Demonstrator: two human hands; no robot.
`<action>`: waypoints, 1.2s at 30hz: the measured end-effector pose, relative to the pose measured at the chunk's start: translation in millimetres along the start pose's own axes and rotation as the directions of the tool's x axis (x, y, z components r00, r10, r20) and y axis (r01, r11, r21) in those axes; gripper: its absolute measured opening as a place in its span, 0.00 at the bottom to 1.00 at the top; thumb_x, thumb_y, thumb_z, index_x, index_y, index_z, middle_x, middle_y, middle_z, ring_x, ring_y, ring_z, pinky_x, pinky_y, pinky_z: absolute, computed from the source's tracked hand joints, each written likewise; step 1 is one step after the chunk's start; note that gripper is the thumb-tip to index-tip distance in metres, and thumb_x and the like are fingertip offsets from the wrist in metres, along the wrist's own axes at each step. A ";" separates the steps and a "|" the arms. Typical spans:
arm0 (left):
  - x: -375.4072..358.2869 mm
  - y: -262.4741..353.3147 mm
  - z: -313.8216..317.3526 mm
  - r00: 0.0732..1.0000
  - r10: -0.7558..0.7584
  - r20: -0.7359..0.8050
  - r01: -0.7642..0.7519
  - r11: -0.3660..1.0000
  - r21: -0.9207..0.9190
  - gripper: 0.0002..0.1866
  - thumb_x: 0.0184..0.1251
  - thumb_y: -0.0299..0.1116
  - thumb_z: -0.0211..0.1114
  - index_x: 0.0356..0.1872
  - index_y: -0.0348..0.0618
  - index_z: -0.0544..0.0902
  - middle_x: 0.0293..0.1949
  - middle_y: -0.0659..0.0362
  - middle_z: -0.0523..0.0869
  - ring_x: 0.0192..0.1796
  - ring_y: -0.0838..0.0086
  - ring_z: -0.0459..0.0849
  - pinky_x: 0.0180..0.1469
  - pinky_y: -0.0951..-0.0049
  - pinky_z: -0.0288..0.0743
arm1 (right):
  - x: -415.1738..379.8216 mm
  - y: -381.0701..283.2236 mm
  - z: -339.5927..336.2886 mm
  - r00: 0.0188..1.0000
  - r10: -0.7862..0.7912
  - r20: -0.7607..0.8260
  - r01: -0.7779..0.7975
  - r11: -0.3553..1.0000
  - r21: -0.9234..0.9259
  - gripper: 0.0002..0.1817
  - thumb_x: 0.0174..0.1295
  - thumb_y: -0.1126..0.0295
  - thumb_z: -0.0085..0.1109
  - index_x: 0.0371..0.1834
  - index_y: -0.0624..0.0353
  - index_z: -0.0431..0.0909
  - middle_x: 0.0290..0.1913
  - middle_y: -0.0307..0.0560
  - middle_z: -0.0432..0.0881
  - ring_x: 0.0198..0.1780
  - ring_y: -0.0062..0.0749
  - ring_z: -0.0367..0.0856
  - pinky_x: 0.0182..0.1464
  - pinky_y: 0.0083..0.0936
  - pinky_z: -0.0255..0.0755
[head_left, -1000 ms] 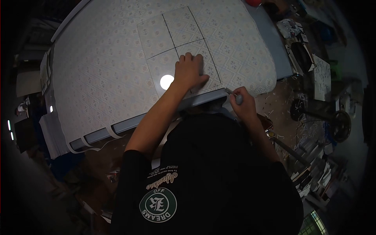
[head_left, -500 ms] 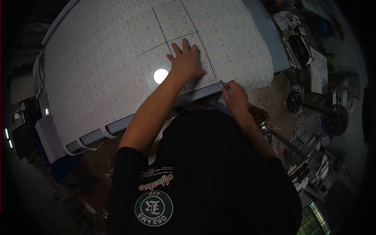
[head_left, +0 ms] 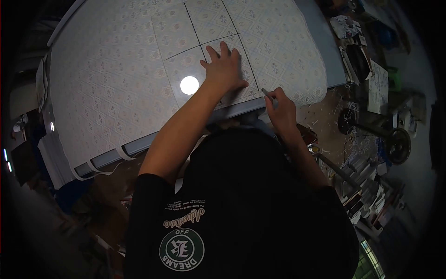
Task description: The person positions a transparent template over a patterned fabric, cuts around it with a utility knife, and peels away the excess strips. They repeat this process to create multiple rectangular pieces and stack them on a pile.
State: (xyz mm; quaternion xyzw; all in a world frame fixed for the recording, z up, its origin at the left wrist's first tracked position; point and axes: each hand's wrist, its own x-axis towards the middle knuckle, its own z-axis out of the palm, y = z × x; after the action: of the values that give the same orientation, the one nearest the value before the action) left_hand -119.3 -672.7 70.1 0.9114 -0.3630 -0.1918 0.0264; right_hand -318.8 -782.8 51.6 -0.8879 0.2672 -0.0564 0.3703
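Note:
A large patterned sheet (head_left: 111,88) covers the table. On it lies a square patterned piece (head_left: 179,39) marked with dark lines that cross. My left hand (head_left: 226,69) presses flat on this piece, fingers spread, near the table's front edge (head_left: 148,142). My right hand (head_left: 282,113) grips a slim grey cutter (head_left: 268,96). The cutter's tip touches the sheet at the near end of the right-hand dark line, just right of my left hand. A bright lamp reflection (head_left: 189,85) shines left of my left wrist.
Thin cut strips (head_left: 118,153) hang over the front edge. A stack of sheets (head_left: 51,153) sits at the left. Scraps litter the floor (head_left: 332,125) at the right, beside a round metal stand (head_left: 395,142), papers (head_left: 346,25) and piled boards (head_left: 367,190).
My left hand went from curled fingers to flat and spread on the marked piece. My right hand moved up slightly, bringing the cutter's tip onto the sheet at the dark line.

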 end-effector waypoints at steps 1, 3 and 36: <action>-0.3 0.5 0.1 1.000 -0.001 0.003 0.001 1.000 -0.001 0.57 0.43 0.60 0.85 0.75 0.50 0.66 0.80 0.41 0.53 0.77 0.23 0.50 0.63 0.18 0.67 | 0.1 2.2 2.0 1.000 0.002 0.002 -0.002 1.000 -0.001 0.09 0.68 0.69 0.66 0.44 0.61 0.76 0.40 0.58 0.88 0.47 0.59 0.87 0.44 0.43 0.79; 0.9 0.5 -0.2 1.000 -0.007 0.011 0.007 1.000 0.013 0.58 0.43 0.60 0.84 0.76 0.50 0.66 0.80 0.42 0.53 0.77 0.23 0.51 0.63 0.18 0.67 | 5.6 4.4 6.5 0.994 -0.083 -0.068 0.084 0.996 0.010 0.09 0.66 0.70 0.67 0.42 0.58 0.76 0.38 0.55 0.85 0.42 0.58 0.84 0.41 0.47 0.76; 81.4 -75.3 -47.1 0.986 -0.164 -0.044 0.157 0.980 -0.126 0.58 0.34 0.45 0.90 0.72 0.39 0.68 0.77 0.43 0.63 0.65 0.45 0.77 0.55 0.51 0.85 | 374.5 -79.6 67.3 0.940 -0.302 -0.159 0.294 0.953 -0.074 0.12 0.62 0.68 0.70 0.43 0.59 0.79 0.39 0.60 0.88 0.42 0.61 0.87 0.43 0.45 0.79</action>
State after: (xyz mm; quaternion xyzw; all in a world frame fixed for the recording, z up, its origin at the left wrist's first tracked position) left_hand 1.1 -676.3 72.7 0.9393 -0.2752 -0.1904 0.0763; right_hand 54.4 -887.5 21.3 -0.9189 0.1613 -0.1800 0.3117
